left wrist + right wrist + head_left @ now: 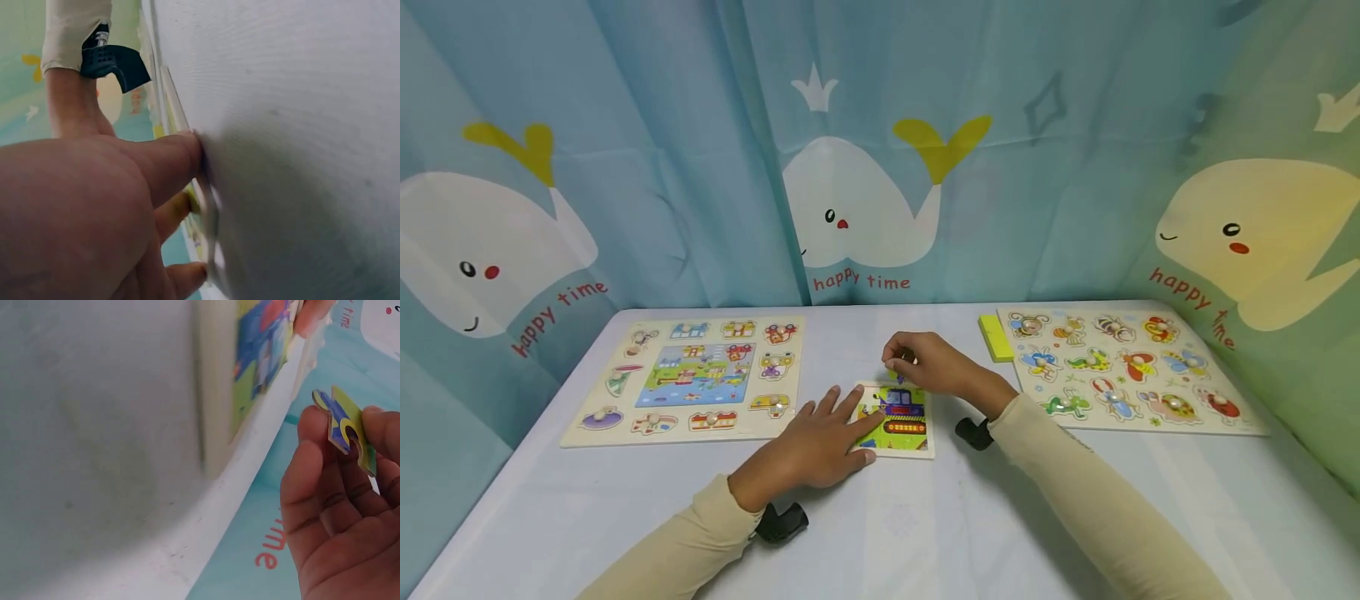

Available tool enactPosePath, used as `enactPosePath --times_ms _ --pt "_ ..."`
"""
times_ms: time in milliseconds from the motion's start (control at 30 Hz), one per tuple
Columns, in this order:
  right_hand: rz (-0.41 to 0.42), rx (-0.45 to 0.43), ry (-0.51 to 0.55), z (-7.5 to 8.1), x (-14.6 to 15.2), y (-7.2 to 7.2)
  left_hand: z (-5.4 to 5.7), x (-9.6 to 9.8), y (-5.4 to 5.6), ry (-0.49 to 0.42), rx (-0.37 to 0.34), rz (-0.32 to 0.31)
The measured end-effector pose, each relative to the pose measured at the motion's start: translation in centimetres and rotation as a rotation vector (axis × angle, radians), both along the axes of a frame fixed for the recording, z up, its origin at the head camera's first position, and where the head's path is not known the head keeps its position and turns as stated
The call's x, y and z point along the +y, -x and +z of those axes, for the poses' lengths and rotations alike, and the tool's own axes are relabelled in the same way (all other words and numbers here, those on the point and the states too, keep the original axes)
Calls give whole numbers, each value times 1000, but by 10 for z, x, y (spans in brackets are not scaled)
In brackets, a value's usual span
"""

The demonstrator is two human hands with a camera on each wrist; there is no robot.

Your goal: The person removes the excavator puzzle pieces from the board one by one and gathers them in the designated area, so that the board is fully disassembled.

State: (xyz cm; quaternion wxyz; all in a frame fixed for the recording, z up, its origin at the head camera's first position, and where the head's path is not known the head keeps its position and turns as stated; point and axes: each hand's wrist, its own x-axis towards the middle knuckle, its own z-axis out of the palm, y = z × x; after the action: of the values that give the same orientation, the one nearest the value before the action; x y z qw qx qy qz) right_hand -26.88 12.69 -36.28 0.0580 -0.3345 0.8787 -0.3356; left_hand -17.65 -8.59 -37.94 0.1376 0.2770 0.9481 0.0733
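Observation:
A small jigsaw puzzle (906, 415) with a purple and orange tracked vehicle on green lies in a pale frame at the middle of the table. My left hand (823, 442) rests spread on its left side, with fingertips touching the puzzle and thumb at the near edge. Above the puzzle's far right corner, my right hand (931, 365) pinches a jigsaw piece (341, 425) between thumb and fingers. The right wrist view shows this piece as green, blue and yellow, held clear of the board. In the head view the right hand mostly covers it.
A vehicle peg board (700, 425) lies on the left of the white table (895, 525). On the right is an insect peg board (1097, 371), with a yellow block (996, 338) beside its left edge. A blue whale-print curtain (700, 208) stands behind the table.

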Motion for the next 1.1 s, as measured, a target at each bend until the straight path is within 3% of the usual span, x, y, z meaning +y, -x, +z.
enactPosePath --times_ms 233,433,733,1100 --pt "-44 -7 -37 -1 12 2 3 2 -2 6 19 26" --pt "-115 -73 -70 -2 26 4 7 0 -1 0 18 45" --pt "-172 -137 -70 -12 41 7 6 -4 1 -61 14 30" --pt "-189 -116 -125 -20 50 11 -2 -5 4 -114 -102 -41"
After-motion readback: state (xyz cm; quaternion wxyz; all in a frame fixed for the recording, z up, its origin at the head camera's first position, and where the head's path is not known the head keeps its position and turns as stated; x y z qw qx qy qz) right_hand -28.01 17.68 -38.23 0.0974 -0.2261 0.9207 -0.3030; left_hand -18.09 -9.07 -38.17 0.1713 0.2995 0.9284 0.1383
